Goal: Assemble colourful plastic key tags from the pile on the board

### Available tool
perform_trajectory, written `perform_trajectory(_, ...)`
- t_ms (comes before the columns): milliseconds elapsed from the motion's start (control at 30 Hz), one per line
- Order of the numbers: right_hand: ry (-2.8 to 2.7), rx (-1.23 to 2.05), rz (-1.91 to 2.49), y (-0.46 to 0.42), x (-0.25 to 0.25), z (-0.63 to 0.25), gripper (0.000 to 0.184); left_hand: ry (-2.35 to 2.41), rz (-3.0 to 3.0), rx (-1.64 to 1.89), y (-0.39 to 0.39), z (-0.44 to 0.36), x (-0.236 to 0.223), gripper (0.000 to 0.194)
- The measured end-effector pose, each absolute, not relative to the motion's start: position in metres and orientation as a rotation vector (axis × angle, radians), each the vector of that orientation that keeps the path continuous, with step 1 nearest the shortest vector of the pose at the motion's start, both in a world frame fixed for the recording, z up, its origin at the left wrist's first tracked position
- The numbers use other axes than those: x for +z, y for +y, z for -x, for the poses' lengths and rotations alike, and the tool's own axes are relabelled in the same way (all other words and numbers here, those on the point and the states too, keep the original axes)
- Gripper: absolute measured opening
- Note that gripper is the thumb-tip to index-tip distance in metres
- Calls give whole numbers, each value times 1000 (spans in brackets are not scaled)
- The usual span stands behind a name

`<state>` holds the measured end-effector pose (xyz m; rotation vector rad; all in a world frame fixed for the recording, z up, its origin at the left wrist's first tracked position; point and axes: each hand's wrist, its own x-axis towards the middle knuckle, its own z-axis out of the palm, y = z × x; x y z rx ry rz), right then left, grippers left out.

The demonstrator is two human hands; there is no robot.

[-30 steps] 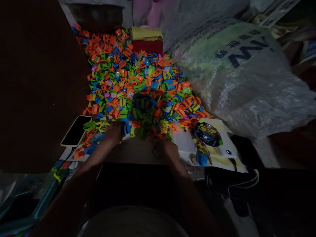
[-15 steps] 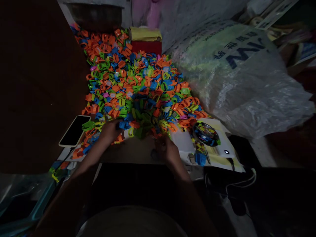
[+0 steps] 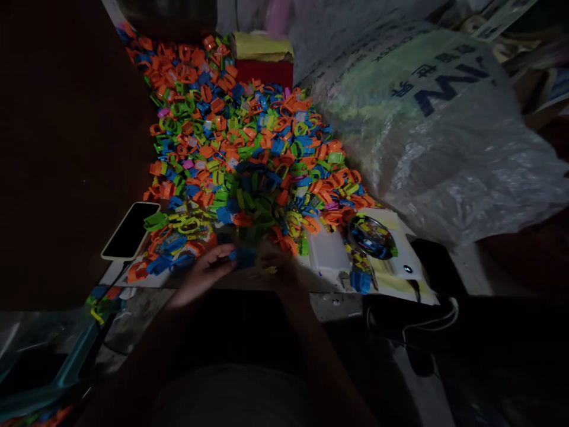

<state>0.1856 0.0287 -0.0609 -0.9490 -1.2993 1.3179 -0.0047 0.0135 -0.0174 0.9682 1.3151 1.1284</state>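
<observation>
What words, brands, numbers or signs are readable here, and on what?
"世界" on the clear plastic bag.
Its large dark letters: too warped to be sure; its smaller print: too blurred.
White device: round mark, too small.
Plastic pieces: labels too small.

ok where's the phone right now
In the head view, the phone lies at the left, beside the heap of coloured plastic pieces, left of the left hand.

- Piece [image 3: 245, 257] at the left hand [image 3: 205, 274]: blue.
- Fragment [image 3: 269, 270] at the right hand [image 3: 281, 274]: yellow.
- Pile [image 3: 242, 137] beyond both hands: mixed orange, blue, green, yellow; scattered pink.
- Phone [image 3: 132, 231] left of the left hand: black screen, cream border.
- Bag [image 3: 448, 154] beyond and right of the right hand: translucent grey-white, dark blue lettering.
</observation>
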Motion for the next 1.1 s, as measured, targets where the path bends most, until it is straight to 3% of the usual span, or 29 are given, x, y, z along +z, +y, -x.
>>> perform_trajectory(133, -1422, 1361, 892, 18, -45, -191, 15, 1256, -768, 1172, 4, -15, -29, 43)
perform_trajectory(233, -1548, 1322, 984, 11, -38, -199, 14, 1371, -949, 1234, 4, -17, -34, 36)
perform_trajectory(400, -1850, 1100, 1032, -1, -29, -203, 18, 1339, -983, 1399, 6, -13, -31, 55)
perform_trajectory(767, -1727, 1040, 1074, -17, -27, -205, 12, 973, -717, 1232, -11, -30, -21, 55)
perform_trajectory(900, -1841, 855, 1157, -19, -29, -199, 22, 896, -631, 1163, -14, -31, -24, 48)
perform_trajectory(1100, -1934, 632, 1147, -18, -33, -194, 12, 992, -683, 1089, -15, -34, -27, 51)
